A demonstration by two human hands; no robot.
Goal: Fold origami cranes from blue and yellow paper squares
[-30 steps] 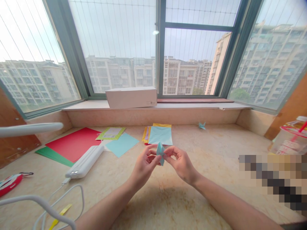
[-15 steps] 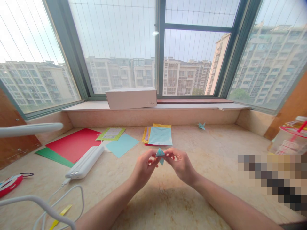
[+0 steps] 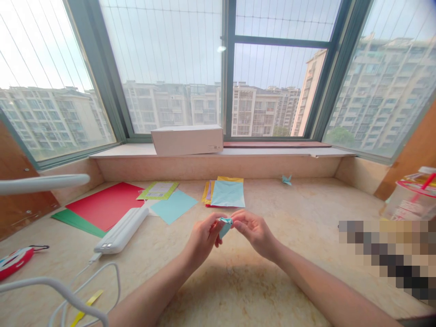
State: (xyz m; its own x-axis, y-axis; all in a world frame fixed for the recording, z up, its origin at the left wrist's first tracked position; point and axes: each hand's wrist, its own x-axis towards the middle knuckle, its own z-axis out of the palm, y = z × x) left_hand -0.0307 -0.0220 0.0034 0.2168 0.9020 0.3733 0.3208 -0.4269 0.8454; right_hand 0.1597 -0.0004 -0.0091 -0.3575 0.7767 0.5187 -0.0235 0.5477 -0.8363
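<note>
A small folded piece of light blue paper [image 3: 225, 228] is held above the counter between my two hands. My left hand [image 3: 205, 231] pinches its left side between thumb and fingers. At its upper right corner, the thumb and index finger of my right hand [image 3: 251, 229] are closed on the paper's edge. Beyond my hands lies a stack of coloured paper packs [image 3: 227, 193] with a light blue one on top. A flat light blue sheet [image 3: 174, 207] is to its left. Farther back on the right sits a small folded blue paper figure [image 3: 286, 180].
Red sheets [image 3: 105, 204] and green paper [image 3: 80, 222] lie at the left, beside a white power bank [image 3: 121, 231] with a looping cable [image 3: 117, 277]. A white box [image 3: 187, 140] rests on the sill. At the right edge stands a plastic cup [image 3: 410, 200].
The folded blue paper has been turned, and its lower part now slants down to the left. My right fingers have shifted to its upper right corner.
</note>
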